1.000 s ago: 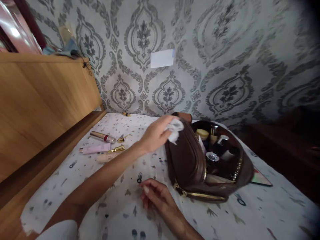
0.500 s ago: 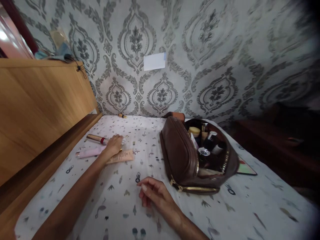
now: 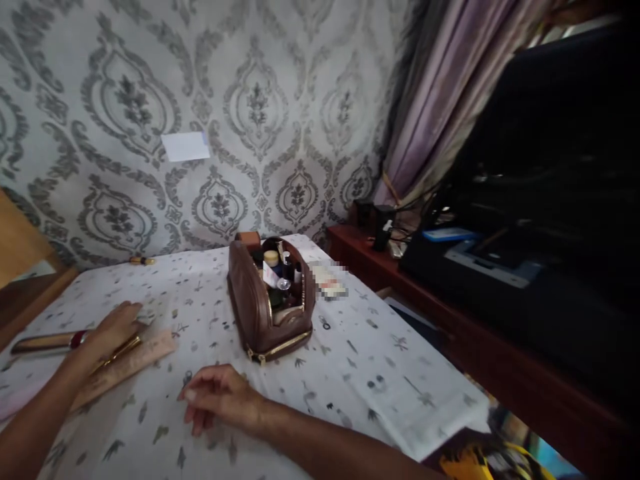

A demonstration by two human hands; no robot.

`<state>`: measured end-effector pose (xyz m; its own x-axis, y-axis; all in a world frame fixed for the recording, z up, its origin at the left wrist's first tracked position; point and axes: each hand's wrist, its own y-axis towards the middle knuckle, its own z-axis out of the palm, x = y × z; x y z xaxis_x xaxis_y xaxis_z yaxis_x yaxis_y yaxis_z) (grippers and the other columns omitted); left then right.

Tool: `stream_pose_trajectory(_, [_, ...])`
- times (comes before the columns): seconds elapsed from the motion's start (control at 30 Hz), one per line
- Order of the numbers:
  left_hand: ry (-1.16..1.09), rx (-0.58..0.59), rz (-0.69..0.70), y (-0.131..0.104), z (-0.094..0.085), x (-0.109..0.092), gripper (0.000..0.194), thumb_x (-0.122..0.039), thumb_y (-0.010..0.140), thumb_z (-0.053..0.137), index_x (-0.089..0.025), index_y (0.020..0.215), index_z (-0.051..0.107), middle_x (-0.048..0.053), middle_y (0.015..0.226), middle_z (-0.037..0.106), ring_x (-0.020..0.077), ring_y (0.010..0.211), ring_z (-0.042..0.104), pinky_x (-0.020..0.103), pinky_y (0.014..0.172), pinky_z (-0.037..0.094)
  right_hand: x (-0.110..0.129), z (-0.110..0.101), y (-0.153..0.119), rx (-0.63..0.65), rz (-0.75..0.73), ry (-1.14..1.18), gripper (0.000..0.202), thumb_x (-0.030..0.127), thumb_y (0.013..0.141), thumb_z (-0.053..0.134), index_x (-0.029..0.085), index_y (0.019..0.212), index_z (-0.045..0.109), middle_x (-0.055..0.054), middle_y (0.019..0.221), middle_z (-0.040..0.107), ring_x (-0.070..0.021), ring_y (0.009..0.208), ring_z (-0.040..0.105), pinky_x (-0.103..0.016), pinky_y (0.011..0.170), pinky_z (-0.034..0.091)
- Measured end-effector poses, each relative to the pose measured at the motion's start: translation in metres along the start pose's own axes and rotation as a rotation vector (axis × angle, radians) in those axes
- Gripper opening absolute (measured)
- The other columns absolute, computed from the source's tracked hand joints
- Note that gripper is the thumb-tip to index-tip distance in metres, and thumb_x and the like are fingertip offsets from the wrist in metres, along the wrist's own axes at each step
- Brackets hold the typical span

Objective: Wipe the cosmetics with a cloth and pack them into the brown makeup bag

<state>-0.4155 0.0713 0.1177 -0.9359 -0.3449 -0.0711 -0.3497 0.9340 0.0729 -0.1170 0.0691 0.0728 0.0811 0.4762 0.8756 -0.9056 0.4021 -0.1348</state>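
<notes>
My left hand (image 3: 119, 325) lies low over the cosmetics at the left of the bed, its fingers stretched forward and partly blurred. A slim gold tube (image 3: 123, 350) shows beside its palm. The flat peach tube (image 3: 150, 353) lies just nearer to me. Part of a gold tube with a red band (image 3: 45, 343) sticks out left of my wrist, and a pale pink tube (image 3: 20, 399) is partly behind my forearm. My right hand (image 3: 220, 399) hovers with loosely bent fingers, holding nothing. Beyond it stands an unzipped brown makeup bag (image 3: 250, 300) with several bottles and jars inside.
A small gold and black tube (image 3: 143, 261) lies near the wall. Right of the bag is a flat pixelated item (image 3: 329, 280). Along the right runs a dark red wooden ledge (image 3: 360, 250) with a large black object (image 3: 525, 200). A wooden panel (image 3: 23, 233) borders the left.
My view has swung right, bringing the curtain and the dark red ledge into sight. The slim gold tube now shows beside my left palm. My right hand stays loosely bent near the bag.
</notes>
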Motion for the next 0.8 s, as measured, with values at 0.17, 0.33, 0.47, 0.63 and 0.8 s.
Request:
stream_pose_trajectory(0.17, [-0.155,-0.146,0.129,-0.024,-0.023,-0.020,0.033,-0.034,0.084,0.035,-0.015,0.095,0.061,0.011,0.099,0.068,0.0273,0.098,0.061,0.035,0.090,0.048,0.002,-0.003,0.000,-0.028,-0.020,0.102,0.070,0.070,0.046,0.082,0.013,0.083,0.066,0.003,0.061,0.064,-0.0080,0.044,0.057,-0.020,0.044,0.038])
stream_pose_trajectory(0.33, [-0.331,-0.139,0.561,-0.089,-0.007,-0.048,0.041,-0.031,0.081,0.051,-0.029,0.121,0.063,0.003,0.120,0.068,0.0242,0.110,0.065,0.031,0.095,0.052,0.000,-0.006,0.006,-0.136,-0.074,0.263,0.079,0.073,0.044,0.080,0.013,0.094,0.065,0.004,0.056,0.064,-0.0080,0.038,0.052,-0.019,0.037,0.033])
stream_pose_trajectory(0.47, [-0.287,-0.153,0.585,-0.141,0.016,-0.078,0.065,-0.016,0.072,0.052,-0.037,0.134,0.057,0.003,0.127,0.065,0.0262,0.118,0.062,0.032,0.098,0.053,0.000,-0.008,0.008,-0.170,-0.136,0.297,0.069,0.072,0.047,0.081,0.013,0.079,0.065,0.004,0.051,0.060,-0.0063,0.035,0.046,-0.019,0.035,0.029])
stream_pose_trajectory(0.63, [-0.494,-0.093,0.357,-0.170,0.005,-0.114,0.057,-0.014,0.080,0.043,-0.026,0.134,0.057,0.009,0.131,0.059,0.0247,0.124,0.055,0.038,0.105,0.046,-0.003,-0.009,0.006,-0.173,-0.179,0.323,0.052,0.058,0.054,0.086,0.014,0.071,0.063,0.004,0.057,0.062,-0.0050,0.042,0.048,-0.019,0.041,0.030])
stream_pose_trajectory(0.8, [-0.905,-0.097,0.033,-0.169,-0.003,-0.126,0.035,-0.033,0.091,0.045,-0.017,0.118,0.062,0.010,0.115,0.067,0.0250,0.113,0.059,0.039,0.104,0.044,0.000,-0.007,0.005,-0.131,-0.228,0.332,0.044,0.054,0.066,0.083,0.015,0.079,0.066,0.005,0.062,0.062,-0.0050,0.048,0.049,-0.019,0.045,0.031])
